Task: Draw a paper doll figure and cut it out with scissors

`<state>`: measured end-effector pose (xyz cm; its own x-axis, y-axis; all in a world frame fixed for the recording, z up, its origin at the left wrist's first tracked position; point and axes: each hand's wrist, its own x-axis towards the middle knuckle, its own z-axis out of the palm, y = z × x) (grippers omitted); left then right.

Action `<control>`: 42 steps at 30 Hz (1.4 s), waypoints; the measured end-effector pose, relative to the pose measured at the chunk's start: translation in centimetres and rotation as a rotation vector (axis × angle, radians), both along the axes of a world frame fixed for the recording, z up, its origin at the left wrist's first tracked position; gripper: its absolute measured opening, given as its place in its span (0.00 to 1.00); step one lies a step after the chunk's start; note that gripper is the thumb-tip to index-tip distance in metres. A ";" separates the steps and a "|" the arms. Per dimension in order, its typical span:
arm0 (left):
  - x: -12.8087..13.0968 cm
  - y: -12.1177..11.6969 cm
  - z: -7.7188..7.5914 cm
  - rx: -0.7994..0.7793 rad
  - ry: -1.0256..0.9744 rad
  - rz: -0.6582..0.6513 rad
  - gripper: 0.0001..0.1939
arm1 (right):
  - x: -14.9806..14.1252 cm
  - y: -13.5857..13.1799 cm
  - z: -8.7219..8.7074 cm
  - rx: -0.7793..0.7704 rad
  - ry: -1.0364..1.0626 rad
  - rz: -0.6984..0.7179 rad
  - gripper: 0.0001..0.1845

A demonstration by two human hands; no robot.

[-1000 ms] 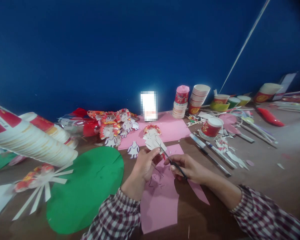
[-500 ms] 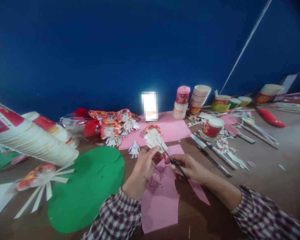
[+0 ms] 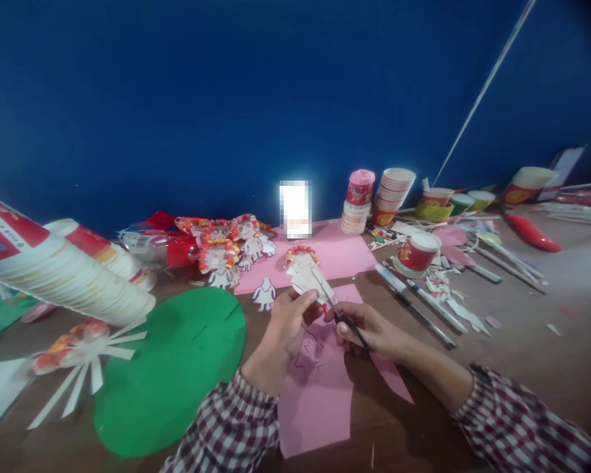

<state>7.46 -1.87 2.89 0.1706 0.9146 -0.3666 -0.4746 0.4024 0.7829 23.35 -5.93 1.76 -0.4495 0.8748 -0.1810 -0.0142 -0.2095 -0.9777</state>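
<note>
With the paper as the clock's centre, a stack of cups (image 3: 79, 286) lay on its side at 9 o'clock; a knock could have rolled it. The green sheet (image 3: 172, 387) lay at 8, with the left sleeve (image 3: 236, 417) overlapping its edge in view; if they touched, an elbow swing might have dragged it. A small cut-out (image 3: 264, 294) sat at 9, close enough to the left hand (image 3: 289, 323) to be brushed aside.

That hand, at 7, pinched the white paper (image 3: 306, 279) between thumb and fingers, out in front of the knuckles. A loose pinch could have let its pieces, which seemed layered, slide apart and spoil a cut. The pink sheet (image 3: 318, 420), with dark lines on it, lay beneath at 6; a low blade might have nicked it.

The scissors (image 3: 355, 334) had their handles between 4 and 5, gripped in the right hand (image 3: 372, 327). Their blades lay at the paper's right edge; how far they were parted I could not tell. The left fingertips were near, so a hasty stroke might have caught skin. Pens (image 3: 414, 305) at 3 could have rolled if bumped.
</note>
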 end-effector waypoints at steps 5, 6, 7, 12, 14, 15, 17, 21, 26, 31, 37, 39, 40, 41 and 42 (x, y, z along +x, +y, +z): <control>0.0 0.0 0.1 -0.011 -0.009 -0.002 0.09 | 0.1 0.0 -0.4 0.025 0.015 0.012 0.23; 0.0 0.0 0.1 -0.013 -0.008 0.001 0.08 | 0.0 0.0 -0.4 0.025 0.009 0.012 0.23; 0.1 0.0 0.1 -0.014 -0.006 0.005 0.08 | 0.0 0.0 -0.3 0.025 0.004 0.013 0.22; 0.2 0.1 -0.1 -0.012 0.007 0.011 0.09 | 0.0 -0.1 -0.2 0.053 -0.001 0.005 0.22; 0.2 0.1 -0.2 -0.020 0.010 0.017 0.09 | -0.1 -0.1 -0.3 0.057 0.000 0.002 0.22; 0.3 0.2 -0.2 -0.024 0.010 0.022 0.09 | -0.1 -0.1 -0.4 0.060 -0.002 0.002 0.21; 0.3 0.2 -0.2 -0.031 0.009 0.033 0.09 | -0.1 -0.1 -0.5 0.068 -0.008 -0.001 0.21; 0.2 0.1 -0.3 -0.035 -0.001 0.039 0.09 | -0.1 -0.2 -0.6 0.068 -0.012 -0.014 0.20; 0.2 0.0 -0.3 -0.042 -0.005 0.045 0.10 | -0.1 -0.2 -0.3 0.048 -0.087 -0.030 0.22; 0.2 0.1 -0.5 -0.028 -0.020 0.036 0.12 | -0.1 0.0 0.0 0.054 -0.132 -0.049 0.23; 0.0 0.3 -0.6 -0.024 0.009 0.055 0.14 | 0.0 0.0 0.2 0.053 -0.125 -0.016 0.23; 0.0 0.3 -0.5 -0.020 0.019 0.048 0.13 | 0.0 0.0 0.1 0.054 -0.094 -0.009 0.23; 0.1 0.2 -0.4 -0.019 0.028 0.043 0.13 | 0.0 0.0 0.0 0.056 -0.075 -0.006 0.23; 0.2 0.2 -0.3 -0.019 0.041 0.037 0.12 | 0.0 0.0 -0.1 0.061 -0.057 0.000 0.23; 0.3 0.1 -0.2 -0.018 0.054 0.028 0.12 | 0.1 0.0 -0.2 0.069 -0.042 0.005 0.23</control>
